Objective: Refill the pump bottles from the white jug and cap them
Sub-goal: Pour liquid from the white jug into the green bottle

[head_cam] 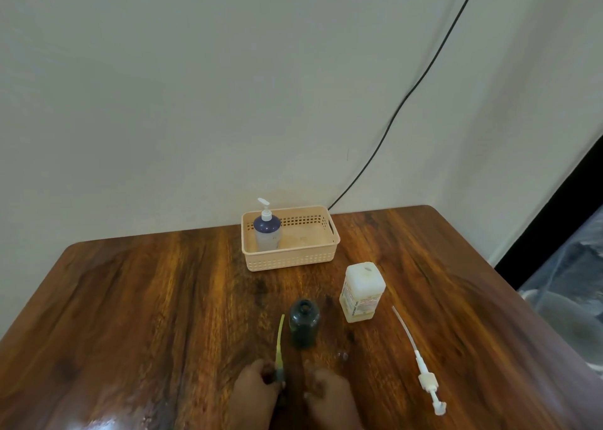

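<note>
Basket [290,260] at tabletop [146,299] far edge, pump bottle [267,230] in its left end; nearer, left to right: held pump [279,341], open bottle [304,323], jug [361,292], loose pump [424,371] toward right edge.

- A dark bottle [304,325], uncapped, is seen upright on the table [146,299]; the jug [361,294] is stood near it on the right.
- A yellow-tube pump [279,341] is pinched at its head by the left hand [256,389], the tube pointed away, left of the dark bottle.
- The right hand [329,397] is seen beside the left; its grip cannot be told.
- A white pump [424,374] is laid flat on the right.
- A capped bottle [267,233] is stood in the basket [293,260].
</note>
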